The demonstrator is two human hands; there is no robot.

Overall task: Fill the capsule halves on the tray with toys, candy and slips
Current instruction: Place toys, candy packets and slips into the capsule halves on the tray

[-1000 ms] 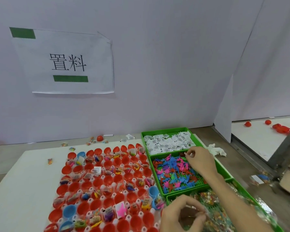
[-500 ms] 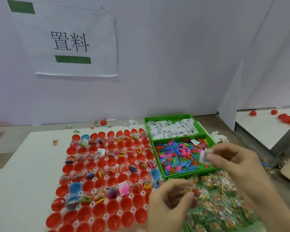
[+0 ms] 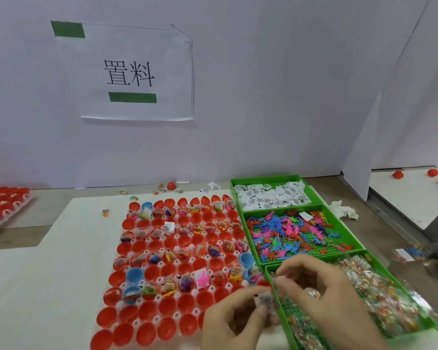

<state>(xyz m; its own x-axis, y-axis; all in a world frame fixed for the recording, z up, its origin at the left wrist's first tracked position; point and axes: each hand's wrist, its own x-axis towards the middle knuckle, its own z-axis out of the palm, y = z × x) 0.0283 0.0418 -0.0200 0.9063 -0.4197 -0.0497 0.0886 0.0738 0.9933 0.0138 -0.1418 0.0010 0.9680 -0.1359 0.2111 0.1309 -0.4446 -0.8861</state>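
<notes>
**A:** Pinching a small pale packet, the left hand is hovering at the near right corner of the white moulded tray of red plastic capsule halves.

**B:** And the right hand?

**A:** Its fingertips are pressing together just right of that corner. I cannot tell what they are holding. Empty halves are lying just left of the left hand, which is the nearer one.

**B:** Any writing?

**A:** The white wall sheet is reading 置料.
</notes>
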